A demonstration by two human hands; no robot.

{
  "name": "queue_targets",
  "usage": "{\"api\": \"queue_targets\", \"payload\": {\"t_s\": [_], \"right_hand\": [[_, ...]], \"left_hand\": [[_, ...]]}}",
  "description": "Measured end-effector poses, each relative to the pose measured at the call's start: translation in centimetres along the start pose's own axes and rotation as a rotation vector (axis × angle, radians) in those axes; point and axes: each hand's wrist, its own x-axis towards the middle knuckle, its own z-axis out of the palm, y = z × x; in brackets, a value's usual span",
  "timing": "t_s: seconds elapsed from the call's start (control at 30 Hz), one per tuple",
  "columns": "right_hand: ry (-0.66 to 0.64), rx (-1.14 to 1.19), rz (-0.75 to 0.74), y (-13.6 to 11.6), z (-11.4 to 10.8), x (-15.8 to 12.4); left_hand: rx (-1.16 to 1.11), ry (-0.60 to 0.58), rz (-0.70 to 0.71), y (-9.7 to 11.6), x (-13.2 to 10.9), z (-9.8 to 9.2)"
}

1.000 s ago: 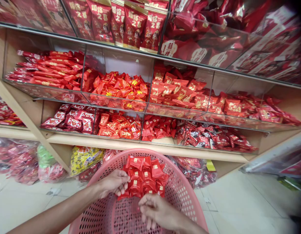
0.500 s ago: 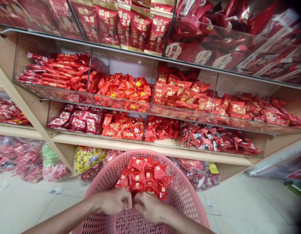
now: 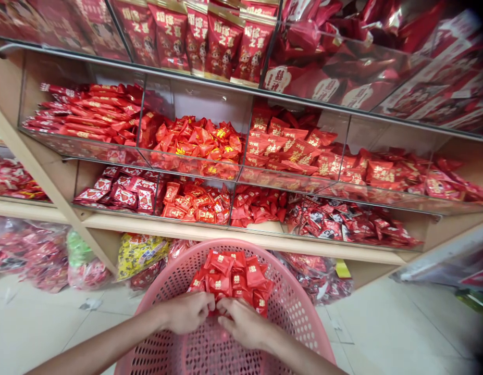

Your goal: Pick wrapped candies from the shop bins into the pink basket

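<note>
Judging the Grip for Small Red Packets in a Pink Basket

The small, pillow-shaped packets of glossy red wrapper with gold printing point(image 3: 219, 284) lie in a loose pile inside the wide, round basket of pink plastic with many holes point(image 3: 304, 315), toward its far side. Just behind the basket is the long, pale wooden shelf board point(image 3: 126, 225).

The left hand point(image 3: 188, 314) and the right hand point(image 3: 244, 323) come from two sides and are close together at the near edge of the pile. The fingers of both hands are bent inward, not spread. Their tips are mostly hidden, so I cannot tell whether they pinch a packet or only rest against one.

In my judgement, each packet should be light, and one hand would be enough to lift it. The wrapper looks smooth and shiny, so it may slide on its neighbours; if a lower packet is pulled, the upper ones could slip down. The film is probably soft and easy to crease. What is inside cannot be seen, so I cannot say if it is hard or fragile, and a gentle pressure seems wiser. A good hold would be across the two opposite sides of the packet's body, or at its flat end where this stands free.
</note>
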Motion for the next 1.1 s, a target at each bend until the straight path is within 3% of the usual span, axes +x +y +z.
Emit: {"api": "queue_targets", "payload": {"t_s": [0.17, 0.4, 0.73, 1.1], "right_hand": [[-0.007, -0.023, 0.019, 0.0, 0.2, -0.1], [-0.003, -0.043, 0.044, 0.3, 0.8, 0.3], [0.016, 0.002, 0.020, -0.3, 0.6, 1.1], [0.020, 0.047, -0.019, -0.1, 0.3, 0.6]], "left_hand": [[0.016, 0.106, 0.071, 0.8, 1.1, -1.1], [-0.110, 0.147, -0.066, 1.5, 2.4, -2.2], [-0.236, 0.197, -0.051, 0.0, 4.0, -2.7], [-0.276, 0.148, 0.006, 0.6, 1.2, -2.0]]}}
